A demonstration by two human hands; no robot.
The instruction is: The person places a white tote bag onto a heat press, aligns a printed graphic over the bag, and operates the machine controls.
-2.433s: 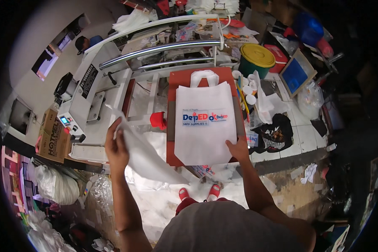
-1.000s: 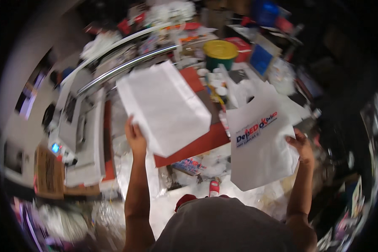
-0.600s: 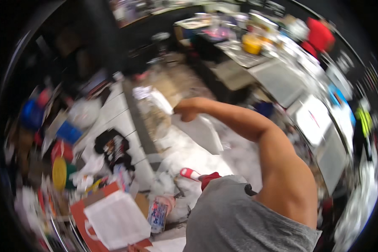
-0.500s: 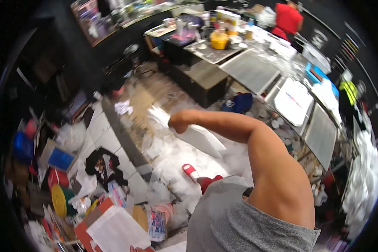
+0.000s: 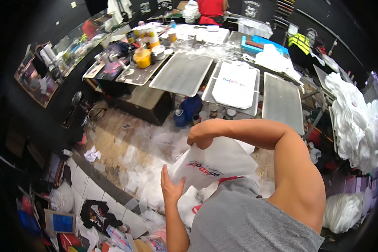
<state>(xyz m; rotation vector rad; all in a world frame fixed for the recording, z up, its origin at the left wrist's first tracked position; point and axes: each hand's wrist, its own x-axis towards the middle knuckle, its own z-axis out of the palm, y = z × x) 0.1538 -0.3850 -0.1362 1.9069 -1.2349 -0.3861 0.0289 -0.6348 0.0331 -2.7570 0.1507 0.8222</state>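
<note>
My right hand (image 5: 199,136) is closed on the upper left corner of a white bag (image 5: 224,155) with red and blue print, which hangs in front of my body above the littered floor. My left hand (image 5: 171,187) is open beside the bag's lower left part, thumb raised and fingers extended. Whether its fingertips touch the bag I cannot tell. Beyond my hands, a white printed bag (image 5: 235,88) lies flat on one of the grey platens.
Grey platens (image 5: 180,73) line a worktable with tubs (image 5: 142,59) and a blue box (image 5: 250,45). A person in red (image 5: 210,12) stands behind it. White bags (image 5: 350,117) are piled at right. Scraps and plastic (image 5: 143,180) litter the floor. A tiled ledge (image 5: 86,180) runs along the lower left.
My view has swung from the press toward the table of platens. My right hand has carried the bag along. The bag my left hand held earlier is let go; that hand is now open beside this one.
</note>
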